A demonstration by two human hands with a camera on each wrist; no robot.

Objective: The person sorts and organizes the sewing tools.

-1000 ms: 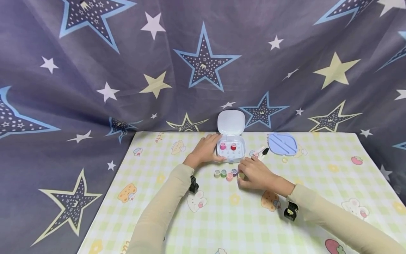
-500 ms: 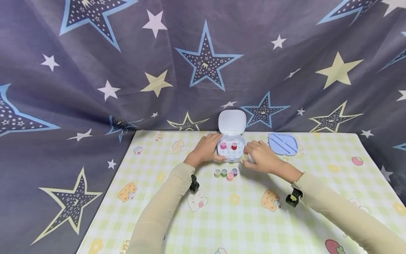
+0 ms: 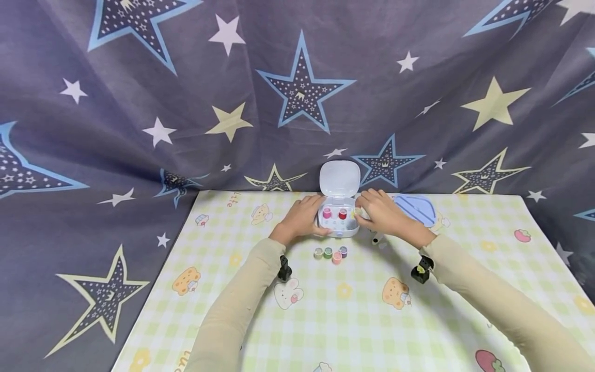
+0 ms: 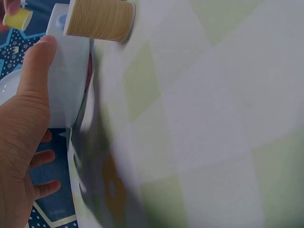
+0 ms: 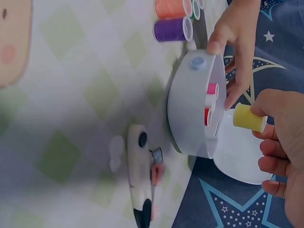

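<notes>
My left hand (image 3: pixel 299 218) grips the left side of a small white sewing box (image 5: pixel 190 107), thumb on its front wall and fingers behind. The box's lid (image 3: pixel 340 178) stands raised at the back. Inside sit a pink thread spool (image 3: pixel 327 213) and a red thread spool (image 3: pixel 342 213) on a pegged base. My right hand (image 3: pixel 381 214) pinches a yellow thread spool (image 5: pixel 249 118) between thumb and forefinger over the box's right side. In front of the box stand a purple spool (image 5: pixel 173 29), an orange-pink spool (image 3: pixel 337 258), a green spool (image 3: pixel 328 253) and a tan spool (image 4: pixel 99 20).
Right of the box lies a white-handled tool with a black tip (image 5: pixel 138 175), a small pinkish item (image 5: pixel 157 172) beside it. A blue plastic tray (image 3: pixel 420 209) lies behind my right hand. A star-print curtain (image 3: pixel 297 98) hangs along the table's back edge.
My right hand has picked up the yellow spool from beside the other spools and carried it up and back to the box's right side. My left hand has stayed on the box.
</notes>
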